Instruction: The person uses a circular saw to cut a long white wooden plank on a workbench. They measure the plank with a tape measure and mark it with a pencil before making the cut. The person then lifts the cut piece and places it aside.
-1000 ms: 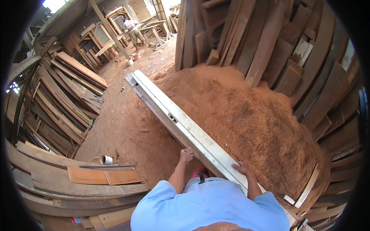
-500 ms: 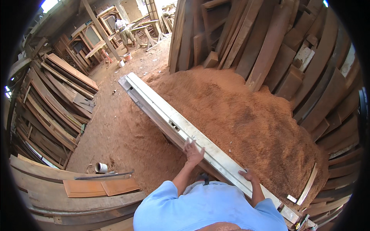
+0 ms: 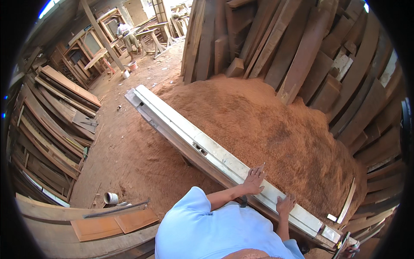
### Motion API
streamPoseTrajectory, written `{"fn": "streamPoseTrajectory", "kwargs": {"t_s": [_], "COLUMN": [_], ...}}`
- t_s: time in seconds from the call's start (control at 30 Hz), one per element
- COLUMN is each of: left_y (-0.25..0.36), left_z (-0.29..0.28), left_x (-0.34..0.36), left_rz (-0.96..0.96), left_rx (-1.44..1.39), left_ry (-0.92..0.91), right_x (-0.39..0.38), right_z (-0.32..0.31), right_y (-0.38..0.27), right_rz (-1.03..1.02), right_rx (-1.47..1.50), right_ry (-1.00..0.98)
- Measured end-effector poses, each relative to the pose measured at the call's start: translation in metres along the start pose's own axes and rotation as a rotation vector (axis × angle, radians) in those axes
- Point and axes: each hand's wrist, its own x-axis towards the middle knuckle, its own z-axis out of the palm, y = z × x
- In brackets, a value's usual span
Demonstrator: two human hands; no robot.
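Observation:
A long white-painted timber piece (image 3: 173,121) with a cut slot lies diagonally across a darker wooden support, its surface in front of my body. My left hand (image 3: 253,180) rests on its upper face, fingers spread and stretched toward the far edge. Closer to the right end, my right hand (image 3: 285,204) lies on the same piece with its fingers extended and apart. Neither hand is wrapped round anything. Past the right end sits a small pale block (image 3: 331,234), and beside it is a red and metal object (image 3: 351,249), too unclear to name.
A large sawdust heap (image 3: 258,125) fills the far side. Many planks (image 3: 302,52) lean behind it; stacked boards (image 3: 56,116) line the left. Nearer are orange-brown panels (image 3: 114,224), a dark bar (image 3: 116,209) and a white bucket (image 3: 111,198). A person (image 3: 128,38) stands far off.
My left hand has slid right along the timber, past the slot, closer to my right hand. The right hand's fingers have loosened from the far edge. The view has shifted slightly.

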Motion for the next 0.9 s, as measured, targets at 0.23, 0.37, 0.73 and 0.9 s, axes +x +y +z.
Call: {"fn": "streamPoseTrajectory", "kwargs": {"t_s": [0.23,0.37,0.73,0.9], "left_y": [0.020,0.043,0.062,0.064], "left_z": [0.018,0.031,0.066,0.072], "left_x": [0.018,0.025,0.013,0.016], "left_rz": [0.191,0.212,0.113,0.090], "left_rx": [-0.036,0.032,0.141,0.212], "left_ry": [-0.129,-0.239,0.037,0.042], "right_x": [-0.069,-0.079,-0.083,-0.109], "right_z": [-0.006,-0.021,-0.006,0.002], "right_y": [-0.005,-0.003,0.124,0.199], "right_rz": [0.033,0.109,-0.089,-0.018], "right_rx": [0.025,0.075,0.503,0.401], "right_ry": [0.003,-0.050,-0.076,-0.358]}}
